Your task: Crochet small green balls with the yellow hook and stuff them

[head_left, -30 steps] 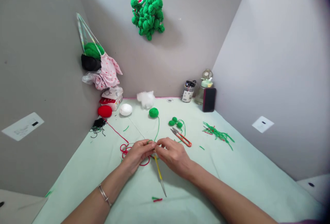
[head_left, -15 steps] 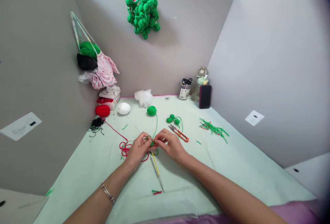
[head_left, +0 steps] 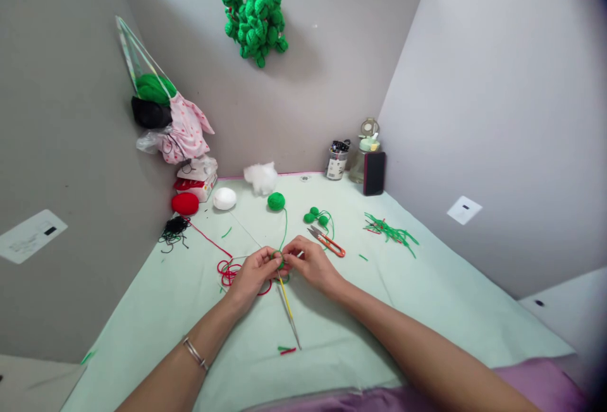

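My left hand (head_left: 252,274) is closed round a small green crochet piece (head_left: 281,265), its thumb and fingers pinching the edge. Close against it, my right hand (head_left: 312,265) has thumb and fingertips pinched at the piece's right side, on what looks like green yarn. A crochet hook (head_left: 286,301) with a yellow middle hangs down from the work toward me, touched by neither palm. Green yarn runs up from the hands to a green yarn ball (head_left: 275,201). Loose red yarn (head_left: 229,272) lies beside my left hand. The fingertips partly hide the piece.
Orange-handled thread snips (head_left: 332,244) and small green balls (head_left: 311,215) lie beyond my right hand. Yarn scraps (head_left: 391,232) are further right. White stuffing (head_left: 262,178), a white yarn ball (head_left: 224,198) and a red yarn ball (head_left: 185,203) sit toward the back, with a propped phone (head_left: 374,173).
The view has shifted slightly. My right fingertips have moved a little at the green piece; both hands keep their closed grip and the hook still hangs below.
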A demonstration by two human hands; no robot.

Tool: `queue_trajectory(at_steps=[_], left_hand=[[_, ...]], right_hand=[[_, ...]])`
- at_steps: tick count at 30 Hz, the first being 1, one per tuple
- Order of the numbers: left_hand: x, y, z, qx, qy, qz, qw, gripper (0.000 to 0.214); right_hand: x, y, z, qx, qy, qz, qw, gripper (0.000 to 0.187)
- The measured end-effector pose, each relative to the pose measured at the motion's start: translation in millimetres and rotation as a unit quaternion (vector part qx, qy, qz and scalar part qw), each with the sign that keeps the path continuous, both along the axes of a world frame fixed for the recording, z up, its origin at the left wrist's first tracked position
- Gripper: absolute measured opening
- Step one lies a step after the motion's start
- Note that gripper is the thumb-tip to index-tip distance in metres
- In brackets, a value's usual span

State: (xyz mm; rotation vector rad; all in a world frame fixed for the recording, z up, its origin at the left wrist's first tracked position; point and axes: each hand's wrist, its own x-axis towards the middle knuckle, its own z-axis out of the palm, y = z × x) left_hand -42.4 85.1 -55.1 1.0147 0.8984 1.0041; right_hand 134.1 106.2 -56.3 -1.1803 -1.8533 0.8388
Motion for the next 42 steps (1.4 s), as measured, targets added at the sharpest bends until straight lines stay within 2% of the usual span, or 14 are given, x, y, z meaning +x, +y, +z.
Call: queue_trajectory(at_steps=[4,9,26,35,42], left_hand=[[-2,4,-12.9,0.009,0.015,-0.011,1.0,0.016],[-5,9,-24.3,0.014,0.022,-0.013,1.0,0.026],[-6,12,-26.8,0.003,0.027,-0.01,1.0,0.033],[-7,12,-26.4,-0.019,0.027,-0.013,0.999,0.035],[-8,11,-22.9,-0.032,0.009,-0.019,0.999,0.035]], right_hand=[[-2,1,-3.3,-0.005,-0.003,-0.009,1.0,0.012],[-4,0,-6.1,-0.002,-0.001,-0.018,1.0,0.013],[-6,5,-10.7,-0.057,0.061,-0.029,0.996,0.004],[-3,3,-6.0,-0.05,0.065,-0.01,0.997,0.009],[0,4,-4.3,-0.026,0.046,0.009,0.999,0.004]])
